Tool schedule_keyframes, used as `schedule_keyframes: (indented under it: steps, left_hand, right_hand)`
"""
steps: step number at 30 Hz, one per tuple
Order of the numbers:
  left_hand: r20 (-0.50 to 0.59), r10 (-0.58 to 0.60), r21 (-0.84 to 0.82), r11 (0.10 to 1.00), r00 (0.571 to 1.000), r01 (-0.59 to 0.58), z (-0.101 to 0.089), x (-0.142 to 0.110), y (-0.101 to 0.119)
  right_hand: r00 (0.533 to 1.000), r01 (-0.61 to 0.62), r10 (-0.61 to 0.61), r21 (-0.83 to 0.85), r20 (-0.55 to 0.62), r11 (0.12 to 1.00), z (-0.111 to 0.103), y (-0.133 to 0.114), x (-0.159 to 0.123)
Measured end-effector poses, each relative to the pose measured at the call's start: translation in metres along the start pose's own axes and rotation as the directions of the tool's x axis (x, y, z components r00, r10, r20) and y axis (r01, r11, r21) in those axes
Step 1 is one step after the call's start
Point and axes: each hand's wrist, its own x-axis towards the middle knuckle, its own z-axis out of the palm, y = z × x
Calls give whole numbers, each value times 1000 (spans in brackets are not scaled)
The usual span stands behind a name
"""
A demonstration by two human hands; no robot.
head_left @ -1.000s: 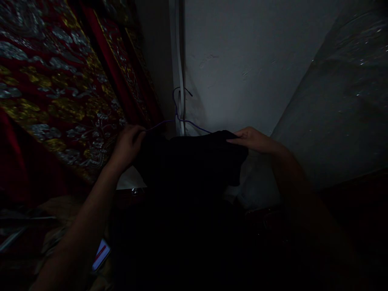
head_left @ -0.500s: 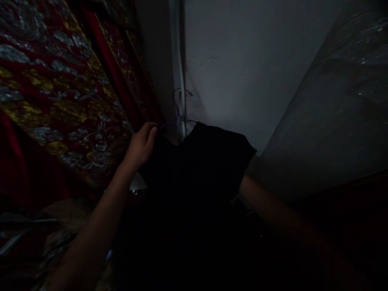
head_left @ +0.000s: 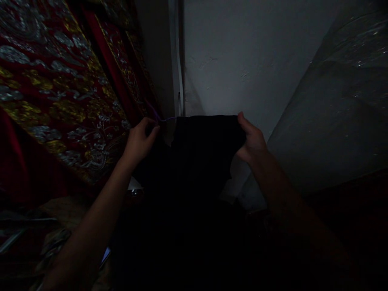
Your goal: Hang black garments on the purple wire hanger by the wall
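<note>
A black short-sleeved garment (head_left: 200, 149), perhaps a shirt, spreads between my hands in dim light. Part of a purple hanger (head_left: 155, 114) shows above its neckline, close to my left hand. My left hand (head_left: 141, 139) is closed at the garment's left shoulder, thumb against fingers; whether it also pinches the hanger I cannot tell. At the other side, my right hand (head_left: 253, 139) grips the sleeve, thumb on top and the fingers partly hidden by the cloth. The garment's lower part fades into darkness.
Red cloth with gold and silver embroidery (head_left: 69, 93) hangs at the left. A pale wall (head_left: 230, 60) stands behind, with a cable (head_left: 178, 60) running down it. Clear plastic sheeting (head_left: 339, 105) covers the right. A phone-like lit object (head_left: 105, 255) lies at lower left.
My right hand has come out from behind the garment and now holds the sleeve, stretching it rightward. The hanger has tilted and shifted left. My left hand stays at the shoulder.
</note>
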Motion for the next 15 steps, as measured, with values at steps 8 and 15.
schedule_keyframes:
  steps: [8,15]
  left_hand:
    - [153,40,-369,929,987,19,-8,-23,5]
    - [417,242,-502,865,876,1,-4,-42,57]
  right_hand:
    - [863,143,123,-471,489,871,26,50,-30]
    - [796,605,-284,-726,535,327,50,139,-28]
